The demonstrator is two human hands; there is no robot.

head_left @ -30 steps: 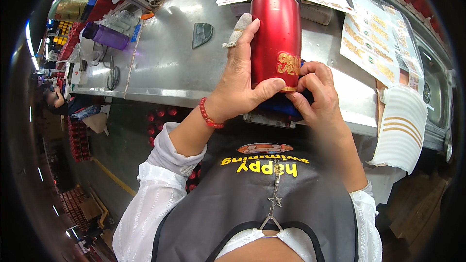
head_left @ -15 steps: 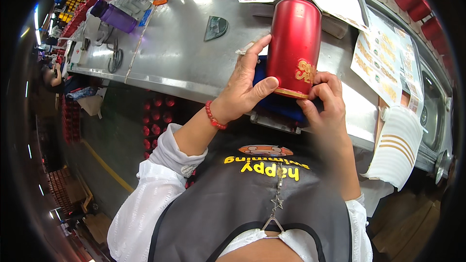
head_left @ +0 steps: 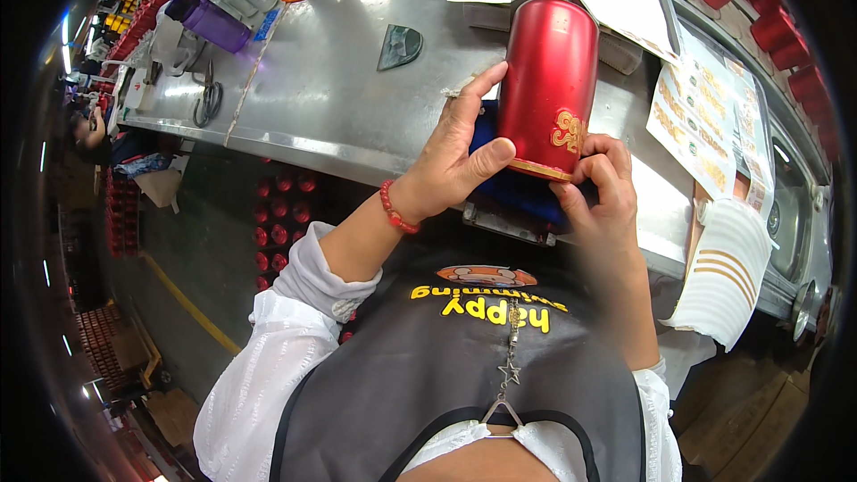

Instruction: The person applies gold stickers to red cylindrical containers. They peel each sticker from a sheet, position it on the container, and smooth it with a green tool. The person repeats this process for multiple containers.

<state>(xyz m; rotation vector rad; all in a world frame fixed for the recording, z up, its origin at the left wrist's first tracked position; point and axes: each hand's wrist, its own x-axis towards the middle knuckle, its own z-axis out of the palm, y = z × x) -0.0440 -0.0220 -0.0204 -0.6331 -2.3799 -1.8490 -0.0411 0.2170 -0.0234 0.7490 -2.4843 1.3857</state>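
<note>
Head view: red bottle (head_left: 546, 80) upright over near edge of steel table (head_left: 330, 98), above a blue pad (head_left: 518, 189). Left hand (head_left: 451, 156) clasps its side, thumb at the base rim; right hand (head_left: 603, 192) pinches the gold label low down. Paper sheets (head_left: 705, 116) crowd the right; bare steel left of bottle, scissors (head_left: 207, 100) and purple bottle (head_left: 210, 22) well apart.

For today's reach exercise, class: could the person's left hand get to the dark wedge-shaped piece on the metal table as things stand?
Probably yes, but not right away. The left hand is wrapped around the red bottle and would have to let go first. The wedge-shaped piece lies just beyond it on bare metal table, with nothing between them.
</note>
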